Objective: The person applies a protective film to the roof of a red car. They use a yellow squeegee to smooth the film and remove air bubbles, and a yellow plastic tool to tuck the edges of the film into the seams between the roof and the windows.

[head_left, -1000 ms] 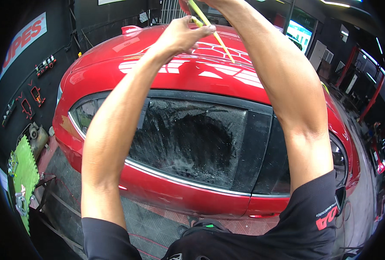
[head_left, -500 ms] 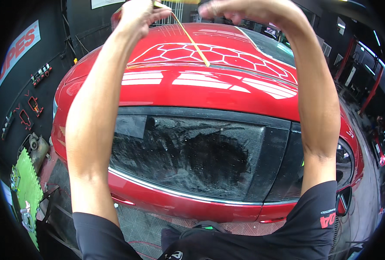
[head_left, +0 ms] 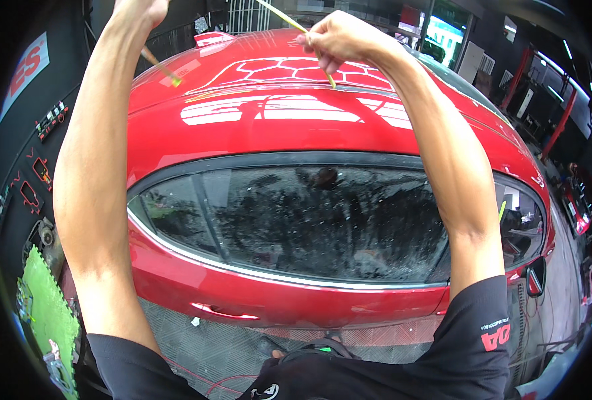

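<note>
A dark wall [head_left: 69, 73] stands far left above a green mat [head_left: 49, 327] with a toothed edge. The left hand [head_left: 141, 9] is partly out of view; how its fingers rest I can't tell. A white honeycomb reflection [head_left: 286, 69] gleams on the red car roof [head_left: 262, 139], where a yellow strip [head_left: 284, 16] slants down to touch, the right hand's [head_left: 341, 40] fingers clamped on it. Rightward stands a red post [head_left: 561, 123].

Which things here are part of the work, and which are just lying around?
In use:
- yellow strip, held in the right hand, its lower end at the roof
- red car
- left hand, cut off by the picture's edge

Just about:
- green mat
- wall banner
- wall rack
</note>
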A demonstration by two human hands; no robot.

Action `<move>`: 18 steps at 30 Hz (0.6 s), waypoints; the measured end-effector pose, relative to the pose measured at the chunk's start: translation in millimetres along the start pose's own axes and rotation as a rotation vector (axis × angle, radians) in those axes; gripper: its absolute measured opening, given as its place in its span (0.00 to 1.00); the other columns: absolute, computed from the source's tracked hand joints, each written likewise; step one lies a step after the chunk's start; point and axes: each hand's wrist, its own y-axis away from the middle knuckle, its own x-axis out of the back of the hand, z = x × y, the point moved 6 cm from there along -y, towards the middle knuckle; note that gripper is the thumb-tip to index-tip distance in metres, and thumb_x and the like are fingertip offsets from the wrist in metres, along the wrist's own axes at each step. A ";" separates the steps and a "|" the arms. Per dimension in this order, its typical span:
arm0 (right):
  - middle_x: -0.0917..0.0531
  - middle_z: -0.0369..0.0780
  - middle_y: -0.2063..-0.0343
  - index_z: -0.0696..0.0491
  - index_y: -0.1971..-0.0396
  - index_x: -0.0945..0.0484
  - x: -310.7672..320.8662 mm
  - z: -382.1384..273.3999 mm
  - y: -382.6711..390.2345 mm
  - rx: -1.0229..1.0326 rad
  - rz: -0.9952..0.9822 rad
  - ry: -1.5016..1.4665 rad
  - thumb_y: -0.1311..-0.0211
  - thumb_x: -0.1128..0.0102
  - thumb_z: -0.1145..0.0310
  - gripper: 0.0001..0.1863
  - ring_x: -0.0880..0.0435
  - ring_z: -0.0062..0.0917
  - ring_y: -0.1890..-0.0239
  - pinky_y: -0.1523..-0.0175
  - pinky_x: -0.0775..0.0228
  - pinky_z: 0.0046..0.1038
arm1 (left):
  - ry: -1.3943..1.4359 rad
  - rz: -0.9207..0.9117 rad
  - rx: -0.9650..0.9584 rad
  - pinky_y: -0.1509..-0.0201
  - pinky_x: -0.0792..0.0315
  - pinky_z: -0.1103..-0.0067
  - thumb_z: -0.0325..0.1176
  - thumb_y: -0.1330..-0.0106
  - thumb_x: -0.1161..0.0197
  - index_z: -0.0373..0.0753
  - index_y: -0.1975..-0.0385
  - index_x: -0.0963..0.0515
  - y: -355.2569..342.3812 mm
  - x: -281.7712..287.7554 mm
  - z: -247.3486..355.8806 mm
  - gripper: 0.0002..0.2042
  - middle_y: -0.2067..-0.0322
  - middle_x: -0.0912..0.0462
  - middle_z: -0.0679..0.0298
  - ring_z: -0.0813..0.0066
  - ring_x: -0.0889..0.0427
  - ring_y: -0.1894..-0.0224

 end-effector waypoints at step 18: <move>0.14 0.41 0.75 0.61 0.63 0.15 -25.7 -239.3 -100.2 0.742 0.383 -0.233 0.34 0.35 0.62 0.15 0.16 0.21 0.74 0.72 0.23 0.27 | -0.429 -0.440 0.451 0.57 0.19 0.80 0.41 0.25 0.38 0.31 0.44 0.24 74.7 78.7 -64.8 0.20 0.55 0.15 0.55 0.74 0.14 0.60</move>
